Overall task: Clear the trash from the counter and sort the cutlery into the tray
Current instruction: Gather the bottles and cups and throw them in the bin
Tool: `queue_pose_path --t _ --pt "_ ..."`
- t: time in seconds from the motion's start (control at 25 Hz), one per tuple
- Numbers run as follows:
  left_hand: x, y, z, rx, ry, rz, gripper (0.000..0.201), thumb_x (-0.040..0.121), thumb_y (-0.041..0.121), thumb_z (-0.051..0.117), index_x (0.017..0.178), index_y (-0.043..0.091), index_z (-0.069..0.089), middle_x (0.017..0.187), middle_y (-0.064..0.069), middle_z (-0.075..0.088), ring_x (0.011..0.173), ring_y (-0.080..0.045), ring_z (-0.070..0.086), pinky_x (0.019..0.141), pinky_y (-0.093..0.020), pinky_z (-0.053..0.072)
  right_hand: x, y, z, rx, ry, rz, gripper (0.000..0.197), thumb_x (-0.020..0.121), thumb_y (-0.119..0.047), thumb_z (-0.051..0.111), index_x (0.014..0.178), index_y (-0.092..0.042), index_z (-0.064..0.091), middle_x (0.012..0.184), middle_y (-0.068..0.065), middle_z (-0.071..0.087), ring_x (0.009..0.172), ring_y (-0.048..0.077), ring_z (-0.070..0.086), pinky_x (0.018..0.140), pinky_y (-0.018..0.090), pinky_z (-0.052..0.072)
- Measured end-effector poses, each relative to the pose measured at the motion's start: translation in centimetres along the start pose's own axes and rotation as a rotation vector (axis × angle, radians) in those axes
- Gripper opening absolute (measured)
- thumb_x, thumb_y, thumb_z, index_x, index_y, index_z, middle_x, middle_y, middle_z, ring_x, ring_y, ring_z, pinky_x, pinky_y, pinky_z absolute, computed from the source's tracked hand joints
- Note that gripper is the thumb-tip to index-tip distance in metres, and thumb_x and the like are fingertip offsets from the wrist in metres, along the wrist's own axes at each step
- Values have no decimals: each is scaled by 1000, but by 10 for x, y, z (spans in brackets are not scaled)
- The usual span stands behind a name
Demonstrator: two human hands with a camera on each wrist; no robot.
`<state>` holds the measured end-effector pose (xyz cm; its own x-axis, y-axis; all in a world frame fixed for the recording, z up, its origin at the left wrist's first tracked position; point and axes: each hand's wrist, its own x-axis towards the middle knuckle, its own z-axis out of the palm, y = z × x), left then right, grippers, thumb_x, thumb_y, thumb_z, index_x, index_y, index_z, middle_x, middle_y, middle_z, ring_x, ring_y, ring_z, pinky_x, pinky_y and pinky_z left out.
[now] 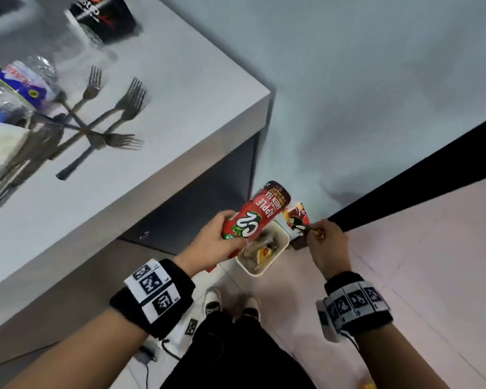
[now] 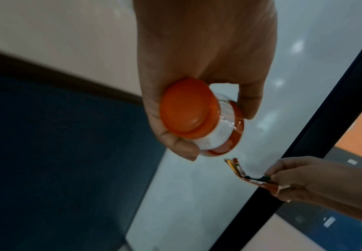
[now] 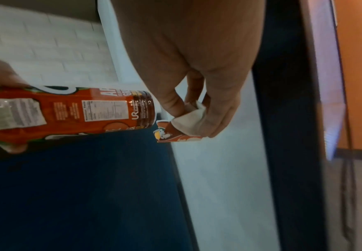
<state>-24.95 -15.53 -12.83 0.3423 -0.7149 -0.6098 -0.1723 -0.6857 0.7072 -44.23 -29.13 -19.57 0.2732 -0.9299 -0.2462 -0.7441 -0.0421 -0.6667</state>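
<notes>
My left hand [image 1: 225,234] grips a red apple green tea bottle [image 1: 260,210] with an orange cap [image 2: 186,108], tilted over a white bin [image 1: 257,273] on the floor. To its right, my right hand [image 1: 316,230] pinches a red and yellow wrapper [image 1: 296,217] by one end, also above the bin. In the right wrist view the wrapper [image 3: 171,132] hangs from the fingertips just beside the bottle's base [image 3: 141,110]. Several forks [image 1: 115,113] lie crossed on the grey counter [image 1: 180,80] at upper left.
A crushed clear plastic bottle [image 1: 23,82] with a blue label and a black cup [image 1: 104,15] stand on the counter. Something white [image 1: 0,147] lies at its left edge. The bin holds other scraps. My shoes [image 1: 230,301] stand just before the bin.
</notes>
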Motion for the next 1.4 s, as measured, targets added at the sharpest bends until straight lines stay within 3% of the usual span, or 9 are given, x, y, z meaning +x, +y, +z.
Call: queue_pose_path --t 0.2,0.36,0.48,0.64,0.8,1.04,1.12,1.24,1.4 --pt "69 -67 46 9 -38 -249 65 77 18 69 133 15 37 108 -3 57 80 -14 60 57 -19 48 -4 72 68 -165 -203 127 21 83 -3 53 100 0 66 107 21 63 97 36 60 84 33 48" --pt "137 -128 87 129 -54 -325 79 59 34 73 130 15 44 115 -8 63 95 -24 66 79 -35 58 15 125 138 -337 -381 169 28 87 -11 46 108 -4 62 112 18 60 102 34 58 89 34 48" --pt "195 -174 118 298 -96 -325 84 64 37 72 138 16 37 126 -11 57 111 -28 60 96 -37 50 37 165 193 -393 -453 131 32 89 -10 43 117 -10 58 117 14 57 108 31 52 91 35 47" --pt "254 -212 149 477 -155 -288 76 73 31 71 139 17 36 126 -13 50 112 -31 58 99 -38 47 64 209 256 -485 -536 76 37 91 -12 39 125 -12 53 126 10 52 116 28 46 96 40 47" --pt "301 -238 175 626 -177 -251 72 74 34 70 137 20 36 124 -12 47 111 -32 59 98 -40 48 96 243 295 -457 -476 145 33 92 -15 38 120 -12 55 122 10 54 112 28 49 94 40 47" --pt "333 -245 194 581 -214 -199 81 73 37 70 142 23 30 132 -10 44 119 -32 52 102 -42 46 121 261 310 -443 -383 222 31 91 -23 42 116 -15 59 114 8 62 108 25 55 88 36 48" --pt "327 -238 190 521 -234 -205 70 75 34 68 138 21 40 133 -9 48 119 -30 53 103 -39 45 118 254 302 -379 -364 298 33 88 -20 45 117 -14 60 116 9 63 108 27 57 88 33 48" --pt "302 -213 171 487 -205 -210 47 83 19 61 129 15 53 134 -10 52 122 -28 52 104 -32 42 103 230 274 -302 -429 342 31 87 -15 45 111 -13 65 116 12 65 106 29 61 88 31 49" --pt "241 -148 131 434 -191 -140 43 84 18 60 127 20 55 134 -7 54 122 -24 52 102 -29 41 71 159 211 -237 -549 215 28 88 -12 48 110 -10 66 119 12 66 108 26 61 93 29 47"
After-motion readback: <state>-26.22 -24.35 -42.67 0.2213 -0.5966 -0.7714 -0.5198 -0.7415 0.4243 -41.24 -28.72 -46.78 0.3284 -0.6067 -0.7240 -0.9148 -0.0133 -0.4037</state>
